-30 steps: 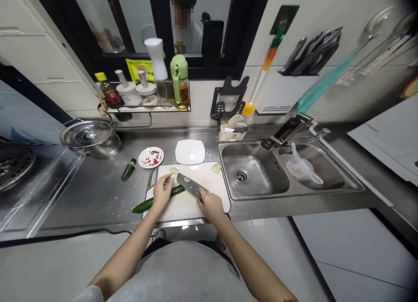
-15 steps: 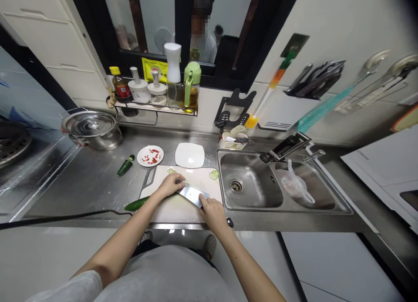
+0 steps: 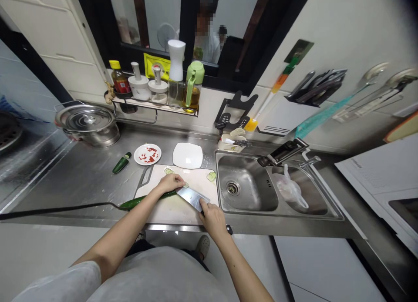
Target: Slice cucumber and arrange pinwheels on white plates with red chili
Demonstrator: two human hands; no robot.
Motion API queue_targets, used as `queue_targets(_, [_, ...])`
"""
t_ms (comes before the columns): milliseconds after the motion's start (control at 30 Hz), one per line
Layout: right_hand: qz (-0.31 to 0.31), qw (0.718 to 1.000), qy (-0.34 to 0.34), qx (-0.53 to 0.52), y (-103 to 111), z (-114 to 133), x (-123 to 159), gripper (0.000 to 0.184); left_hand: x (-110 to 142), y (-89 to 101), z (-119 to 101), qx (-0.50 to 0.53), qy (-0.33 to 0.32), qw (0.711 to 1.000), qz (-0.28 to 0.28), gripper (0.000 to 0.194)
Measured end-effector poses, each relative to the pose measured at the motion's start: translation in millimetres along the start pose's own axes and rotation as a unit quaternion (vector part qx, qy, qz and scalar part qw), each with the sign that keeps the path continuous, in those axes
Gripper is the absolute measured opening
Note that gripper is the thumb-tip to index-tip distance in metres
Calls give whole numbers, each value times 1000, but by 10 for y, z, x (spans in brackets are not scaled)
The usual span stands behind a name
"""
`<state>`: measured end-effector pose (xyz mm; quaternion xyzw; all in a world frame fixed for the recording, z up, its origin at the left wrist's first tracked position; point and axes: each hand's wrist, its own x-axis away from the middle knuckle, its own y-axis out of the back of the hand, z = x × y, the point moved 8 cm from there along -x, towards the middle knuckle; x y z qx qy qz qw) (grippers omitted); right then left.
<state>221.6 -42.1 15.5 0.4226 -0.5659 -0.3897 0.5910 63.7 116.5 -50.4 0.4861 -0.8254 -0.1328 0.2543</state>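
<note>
My right hand (image 3: 212,215) is closed around the handle of a broad-bladed kitchen knife (image 3: 191,198), its blade pointing left over the white cutting board (image 3: 183,216). At the blade's tip end, my left hand (image 3: 170,183) pinches a thin cucumber slice (image 3: 186,185) between its fingertips. A long cucumber (image 3: 133,203) lies across the board's left edge, partly hidden beneath my left forearm. More cucumber slices (image 3: 211,176) rest at the board's far right corner, and a few others (image 3: 169,171) lie behind my left hand.
Behind the board stand a white squarish plate (image 3: 187,156) and a round plate (image 3: 137,156) with chopped red bits. A cucumber piece (image 3: 120,165) lies to the left, near a lidded steel pot (image 3: 101,136). The sink (image 3: 248,180) borders the board's right side. Bottles line a wall rack (image 3: 146,102).
The camera view has shifted slightly. My left fingertips have risen a little off the blade with the slice, and more of the blade shows. The right hand keeps its hold on the knife.
</note>
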Motion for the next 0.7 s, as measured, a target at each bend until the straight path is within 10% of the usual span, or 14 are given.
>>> queue_targets(200, [2,1000,8,-5,6,-11,-11,49,-46,-92,-34,65,-13,998,9,26])
queue_targets(433, [7,1000,-17,-26,-61,-151,7,48,-58,340,181,-84,36,983,-159,10])
queue_targets(700, [11,998,-39,-48,32,-209,34,46,-103,475,153,-151,10,971,-186,12])
